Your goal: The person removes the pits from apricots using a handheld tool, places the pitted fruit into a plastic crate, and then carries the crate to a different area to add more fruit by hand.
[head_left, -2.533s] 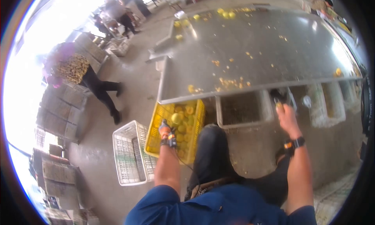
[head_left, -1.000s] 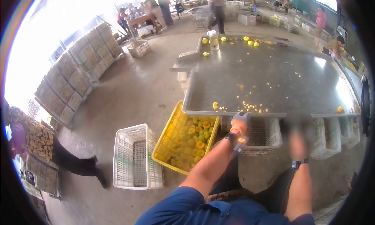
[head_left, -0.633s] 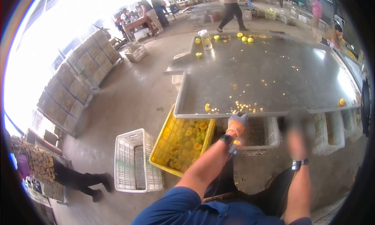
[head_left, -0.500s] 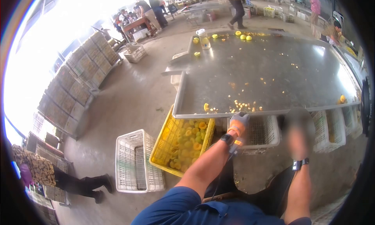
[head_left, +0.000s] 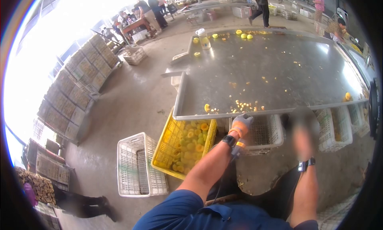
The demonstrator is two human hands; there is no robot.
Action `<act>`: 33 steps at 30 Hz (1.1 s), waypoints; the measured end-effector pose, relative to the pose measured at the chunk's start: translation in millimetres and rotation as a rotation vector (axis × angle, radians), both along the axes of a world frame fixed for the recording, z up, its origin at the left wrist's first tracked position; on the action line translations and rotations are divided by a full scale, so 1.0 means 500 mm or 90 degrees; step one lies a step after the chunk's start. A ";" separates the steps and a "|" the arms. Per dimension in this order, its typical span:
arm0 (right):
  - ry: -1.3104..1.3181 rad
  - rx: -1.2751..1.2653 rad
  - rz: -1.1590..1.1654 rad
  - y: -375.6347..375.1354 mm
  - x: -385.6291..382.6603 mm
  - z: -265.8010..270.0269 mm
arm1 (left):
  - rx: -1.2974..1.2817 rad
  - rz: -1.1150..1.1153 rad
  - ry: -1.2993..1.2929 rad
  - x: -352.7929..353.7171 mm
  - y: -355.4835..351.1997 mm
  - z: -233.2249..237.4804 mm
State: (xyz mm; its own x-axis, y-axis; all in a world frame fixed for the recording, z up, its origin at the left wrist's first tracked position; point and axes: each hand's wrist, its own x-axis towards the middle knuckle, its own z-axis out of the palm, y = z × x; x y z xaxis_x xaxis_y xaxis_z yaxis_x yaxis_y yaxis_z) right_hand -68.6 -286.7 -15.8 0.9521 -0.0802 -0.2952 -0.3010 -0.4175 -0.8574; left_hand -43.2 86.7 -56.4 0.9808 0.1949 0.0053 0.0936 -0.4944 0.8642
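My left hand (head_left: 241, 125), in a grey and orange glove, is at the front rim of a metal table (head_left: 279, 78). Its fingers look curled together; whatever they may hold is hidden. Just beyond it lie pale pits (head_left: 244, 106) and an orange fruit piece (head_left: 207, 108). My right hand (head_left: 303, 128) is beside the same rim, farther right, its fingers lost in a dark blur. Below and left of the table stands a yellow crate (head_left: 159, 159) with halved yellow and greenish fruit (head_left: 191, 140) in it.
A white crate (head_left: 123, 166) stands left of the yellow one. More white crates (head_left: 275, 140) sit under the table. A lidded jar (head_left: 204, 40) and fruit are at its far edge. Stacked crates (head_left: 68, 96) line the left. A person (head_left: 38, 186) is at lower left; others are farther back.
The person at the back has walked to the right. The person at lower left has shifted downward in view. My hands have stayed nearly in place; the view has shifted slightly.
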 end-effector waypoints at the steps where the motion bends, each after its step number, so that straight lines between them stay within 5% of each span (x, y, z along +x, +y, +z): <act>1: -0.006 0.002 -0.004 -0.001 0.001 -0.004 | 0.029 -0.003 -0.004 -0.002 0.001 0.006; 33: -0.011 0.003 -0.013 -0.001 -0.014 0.003 | 0.075 -0.125 0.026 -0.018 0.008 0.010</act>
State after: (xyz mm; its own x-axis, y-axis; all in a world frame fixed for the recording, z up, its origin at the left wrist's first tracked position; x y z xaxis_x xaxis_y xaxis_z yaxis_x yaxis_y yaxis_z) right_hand -75.8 -287.3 -14.5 0.9551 -0.0984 -0.2793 -0.2947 -0.4067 -0.8647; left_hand -52.3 90.6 -51.2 0.9997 0.0007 -0.0234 0.0190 -0.6041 0.7967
